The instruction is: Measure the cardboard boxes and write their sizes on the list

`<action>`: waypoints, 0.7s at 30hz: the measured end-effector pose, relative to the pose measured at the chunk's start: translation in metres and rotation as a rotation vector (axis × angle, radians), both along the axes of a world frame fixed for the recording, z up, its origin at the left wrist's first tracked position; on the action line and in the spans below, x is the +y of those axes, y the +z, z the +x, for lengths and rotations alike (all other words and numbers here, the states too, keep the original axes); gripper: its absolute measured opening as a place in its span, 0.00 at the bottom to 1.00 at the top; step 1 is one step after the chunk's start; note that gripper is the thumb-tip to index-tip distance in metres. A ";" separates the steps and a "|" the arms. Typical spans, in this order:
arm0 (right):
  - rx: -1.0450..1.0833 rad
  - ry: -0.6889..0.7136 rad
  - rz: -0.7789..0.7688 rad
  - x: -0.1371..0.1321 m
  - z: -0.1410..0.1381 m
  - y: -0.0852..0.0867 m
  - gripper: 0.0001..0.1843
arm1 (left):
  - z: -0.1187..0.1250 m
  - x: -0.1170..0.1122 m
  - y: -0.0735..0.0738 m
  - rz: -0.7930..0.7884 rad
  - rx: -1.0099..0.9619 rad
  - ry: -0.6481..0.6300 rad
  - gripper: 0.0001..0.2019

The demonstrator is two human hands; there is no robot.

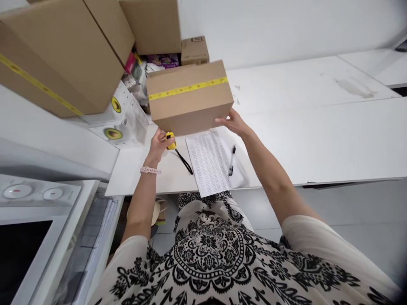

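A closed cardboard box (187, 106) with yellow tape along its top is held tilted above the white table (302, 144). My left hand (157, 145) grips a yellow tape measure (171, 141) with a black wrist strap, its fingers by the box's lower left corner. Whether those fingers also bear the box's weight, I cannot tell. At the lower right corner, my right hand (235, 122) grips the box, thumb on the front side and the other fingers mostly hidden. Below the box lie printed sheets (208, 165) and a pen (232, 161).
Large cardboard boxes (63, 55) are stacked at the left, above white boxes with avocado pictures (122, 125). A small carton (194, 50) and assorted packages (163, 60) stand behind the held box. A microwave-like appliance (38, 195) is at the lower left.
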State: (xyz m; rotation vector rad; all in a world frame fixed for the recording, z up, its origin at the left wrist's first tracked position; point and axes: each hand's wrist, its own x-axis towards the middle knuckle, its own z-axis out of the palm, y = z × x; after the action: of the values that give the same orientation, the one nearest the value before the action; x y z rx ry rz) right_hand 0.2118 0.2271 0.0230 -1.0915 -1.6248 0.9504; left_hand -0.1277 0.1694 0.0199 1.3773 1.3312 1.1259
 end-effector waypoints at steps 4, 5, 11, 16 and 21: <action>0.066 0.053 -0.047 0.021 0.003 -0.029 0.54 | 0.002 0.015 -0.015 -0.076 0.111 -0.015 0.41; 0.075 0.065 -0.048 0.026 0.005 -0.035 0.54 | 0.002 0.018 -0.018 -0.079 0.130 -0.019 0.42; -0.129 -0.062 -0.065 0.028 0.017 -0.051 0.43 | 0.008 0.032 -0.035 -0.065 0.309 0.024 0.54; -0.656 -0.493 -0.264 -0.045 0.027 -0.055 0.19 | 0.017 0.037 -0.052 -0.032 0.597 0.133 0.55; -0.911 -0.278 -0.352 -0.115 0.018 -0.061 0.11 | 0.033 0.022 -0.051 0.159 0.748 0.297 0.55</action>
State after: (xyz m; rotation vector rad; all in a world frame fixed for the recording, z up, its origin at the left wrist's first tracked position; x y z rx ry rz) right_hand 0.2300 0.1123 -0.0380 -2.1463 -1.9462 0.5753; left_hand -0.0946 0.1919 -0.0316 1.8620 2.0618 0.9448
